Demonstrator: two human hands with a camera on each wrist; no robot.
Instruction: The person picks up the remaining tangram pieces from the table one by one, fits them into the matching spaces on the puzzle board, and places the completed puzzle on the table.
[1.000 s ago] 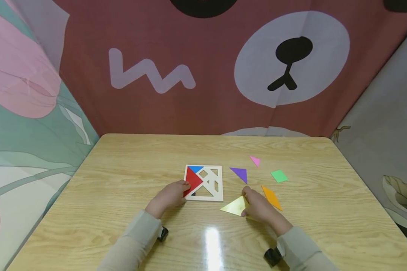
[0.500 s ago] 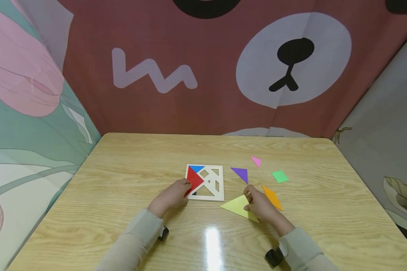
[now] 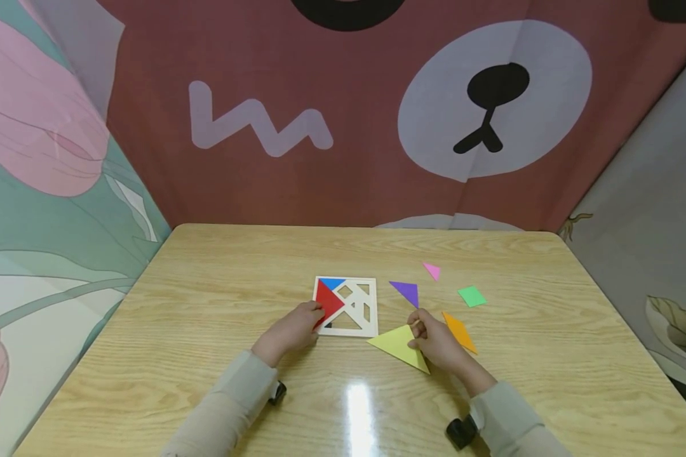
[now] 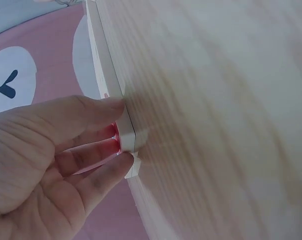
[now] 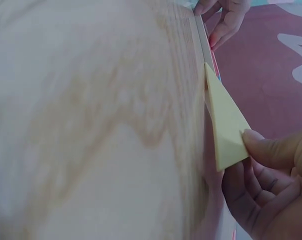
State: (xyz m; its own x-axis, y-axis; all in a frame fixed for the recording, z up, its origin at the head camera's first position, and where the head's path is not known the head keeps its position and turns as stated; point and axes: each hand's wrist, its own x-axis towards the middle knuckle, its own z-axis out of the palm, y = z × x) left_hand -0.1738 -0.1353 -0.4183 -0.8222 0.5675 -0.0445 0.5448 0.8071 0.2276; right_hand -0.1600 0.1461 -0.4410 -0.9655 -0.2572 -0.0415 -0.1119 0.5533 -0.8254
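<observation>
A pale tangram board [image 3: 371,308] lies on the table, with a red triangle [image 3: 326,301] and a blue triangle [image 3: 333,284] in it and several cut-out openings bare. My left hand [image 3: 291,327] holds the board at its near left corner. In the left wrist view its thumb lies against the board's side [image 4: 126,127], and other fingertips reach over the red triangle. My right hand [image 3: 437,339] pinches a large yellow triangle [image 3: 397,346] by one corner between thumb and fingers. The triangle is tilted, and its left tip points at the board's near right corner.
Right of the board lie a purple triangle [image 3: 407,292], a small pink triangle [image 3: 432,271], a green square [image 3: 471,296] and an orange parallelogram [image 3: 459,332], close beside the right hand. The wooden table [image 3: 234,266] ends at a patterned cloth [image 3: 251,190].
The right hand has lifted and turned the yellow triangle, shifting it slightly left toward the board. My left hand stays on the board's corner.
</observation>
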